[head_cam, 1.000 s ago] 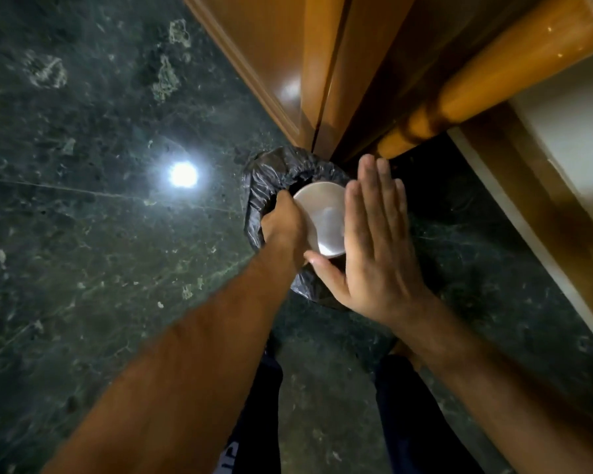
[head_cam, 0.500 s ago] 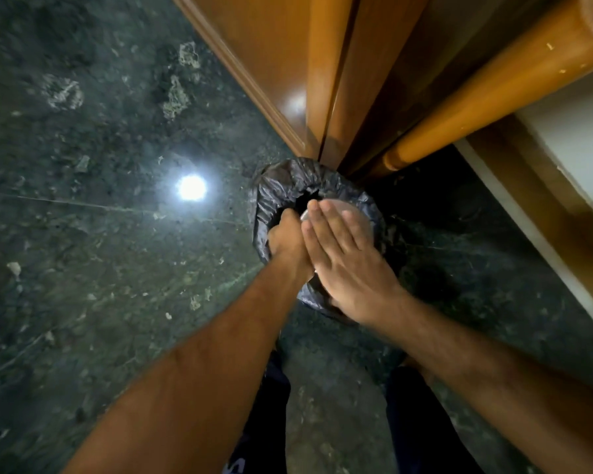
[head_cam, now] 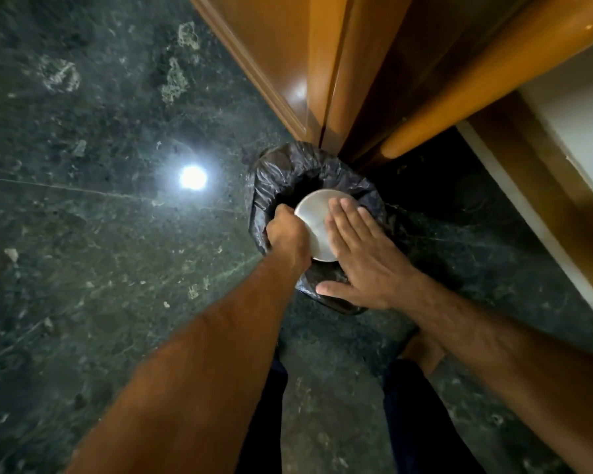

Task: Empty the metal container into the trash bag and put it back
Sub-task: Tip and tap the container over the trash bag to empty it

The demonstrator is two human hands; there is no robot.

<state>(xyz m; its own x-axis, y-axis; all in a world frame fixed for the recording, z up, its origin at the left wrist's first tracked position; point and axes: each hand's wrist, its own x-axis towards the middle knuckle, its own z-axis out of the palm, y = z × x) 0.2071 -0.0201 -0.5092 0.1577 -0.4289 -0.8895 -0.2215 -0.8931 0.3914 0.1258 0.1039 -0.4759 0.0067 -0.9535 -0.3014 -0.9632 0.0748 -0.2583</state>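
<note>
Head view: metal container [head_cam: 314, 224] upturned over trash bag [head_cam: 288, 172]; left hand [head_cam: 288, 236] grip closed on rim, right hand [head_cam: 358, 253] flat, open on base. Emptying underway, return pending.

— Can we see inside the trash bag [head_cam: 288, 172]?
— No, its opening is dark, and the metal container [head_cam: 314, 217] covers most of it; we see only the container's flat base.
— And our left hand [head_cam: 288, 234]?
— Its fingers curl out of sight around the container's edge. Our right hand [head_cam: 360, 265] hides the container's right side.
— The wooden furniture [head_cam: 288, 46]?
— Cut off by the top edge; we can't tell what it is.
</note>
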